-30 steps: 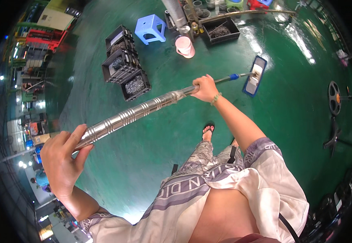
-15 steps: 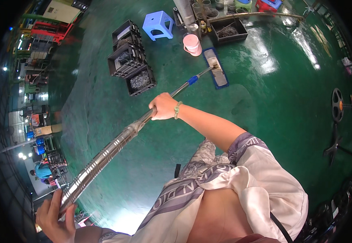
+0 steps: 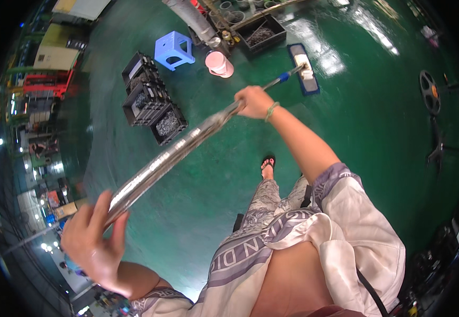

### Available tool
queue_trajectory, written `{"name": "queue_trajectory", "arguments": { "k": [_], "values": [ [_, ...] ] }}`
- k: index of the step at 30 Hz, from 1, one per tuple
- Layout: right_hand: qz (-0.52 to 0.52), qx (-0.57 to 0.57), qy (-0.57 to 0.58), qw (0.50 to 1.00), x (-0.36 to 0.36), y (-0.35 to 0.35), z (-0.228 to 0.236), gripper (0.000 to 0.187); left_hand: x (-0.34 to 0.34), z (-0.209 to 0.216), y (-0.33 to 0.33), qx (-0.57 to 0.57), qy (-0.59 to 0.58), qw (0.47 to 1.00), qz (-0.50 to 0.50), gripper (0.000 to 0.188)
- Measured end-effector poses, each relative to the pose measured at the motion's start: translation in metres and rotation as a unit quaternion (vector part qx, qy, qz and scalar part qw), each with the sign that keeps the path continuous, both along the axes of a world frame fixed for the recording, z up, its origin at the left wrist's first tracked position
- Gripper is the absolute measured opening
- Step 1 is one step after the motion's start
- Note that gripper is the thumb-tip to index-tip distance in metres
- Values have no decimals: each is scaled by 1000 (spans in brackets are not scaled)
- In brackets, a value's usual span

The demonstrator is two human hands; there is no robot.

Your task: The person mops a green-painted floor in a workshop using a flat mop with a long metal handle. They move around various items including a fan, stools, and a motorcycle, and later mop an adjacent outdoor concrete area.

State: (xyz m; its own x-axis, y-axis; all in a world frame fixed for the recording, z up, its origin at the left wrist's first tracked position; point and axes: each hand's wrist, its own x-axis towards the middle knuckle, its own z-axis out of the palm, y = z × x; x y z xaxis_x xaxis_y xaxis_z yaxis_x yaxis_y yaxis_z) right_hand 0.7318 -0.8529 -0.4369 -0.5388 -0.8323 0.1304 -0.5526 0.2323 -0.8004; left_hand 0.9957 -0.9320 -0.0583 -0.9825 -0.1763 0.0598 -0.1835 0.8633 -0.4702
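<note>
**Mopping the green floor, mid-stroke**

The work in hand is a push of the flat mop (image 3: 303, 74) across the wet-looking green floor (image 3: 377, 132). The mop head lies flat on the floor at about 1 o'clock from the person, just beside a black tray (image 3: 261, 34) of small parts. The long metal pole (image 3: 176, 150) runs from it down toward 8 o'clock, crossing in front of the body.

The right hand (image 3: 253, 101) is wrapped fully round the pole near its blue collar, fingers closed tight, a band on the wrist. The left hand (image 3: 95, 240) has the upper end of the pole; its grip looks looser, the fingers partly spread and only curling on the shaft, somewhat blurred, so how firmly it holds is hard to tell.

Judged from this, the next move calls for keeping the head flat while steering it clear of what stands close by: the pink bucket (image 3: 219, 63) at 12 o'clock, the blue stool (image 3: 174, 48) at 11 o'clock, and the stacked black crates (image 3: 153, 100) at 10 o'clock. The left hand would do well to close fully before a hard push. One sandalled foot (image 3: 267, 165) is planted ahead, well short of the mop head.
</note>
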Motion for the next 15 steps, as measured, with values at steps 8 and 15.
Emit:
{"name": "queue_trajectory", "arguments": {
  "k": [8, 15],
  "values": [
    [-329, -140, 124, 926, -1, 58, -20, 19, -53, 19, 2, -103, -17, 950, -293, 43],
    [-412, -123, 30, 902, 157, 117, 46, 14, 1, 106, 55, -113, -56, 887, -444, 35]
  ]
}}
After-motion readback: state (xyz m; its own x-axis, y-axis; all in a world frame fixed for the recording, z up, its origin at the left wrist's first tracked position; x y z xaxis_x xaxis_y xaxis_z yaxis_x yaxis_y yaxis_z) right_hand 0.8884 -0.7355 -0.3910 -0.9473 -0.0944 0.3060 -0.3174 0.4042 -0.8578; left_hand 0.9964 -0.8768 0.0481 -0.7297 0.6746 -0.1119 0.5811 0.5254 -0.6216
